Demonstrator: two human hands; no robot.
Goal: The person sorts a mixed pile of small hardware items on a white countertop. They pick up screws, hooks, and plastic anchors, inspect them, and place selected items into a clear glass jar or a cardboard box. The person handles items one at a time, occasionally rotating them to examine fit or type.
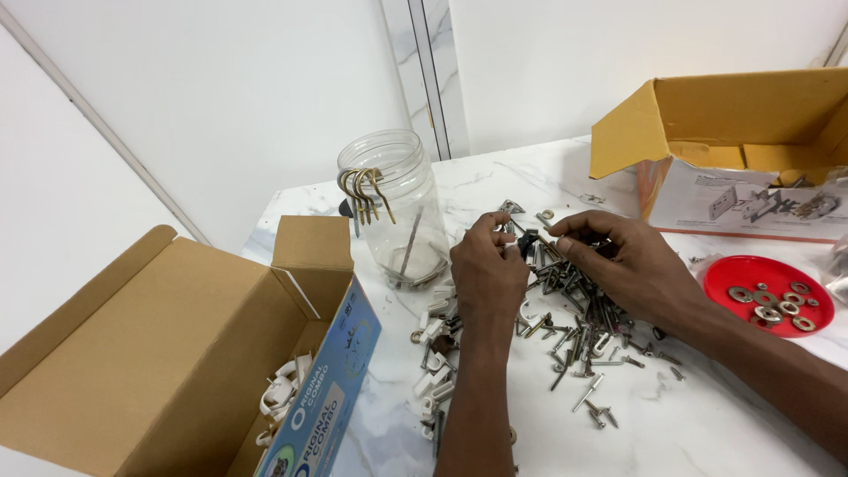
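As hands (490, 265) (618, 256) meet | screw pile (574, 327) beneath grip

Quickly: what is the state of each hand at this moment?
Left hand: fingers pinched shut on a small metal piece over the hardware pile.
Right hand: fingers curled into the same pile; what it grips cannot be told.

A white marble table (707, 433) with grey veins stands against plain white walls (221, 88); a marbled strip (424, 71) runs up the far corner.
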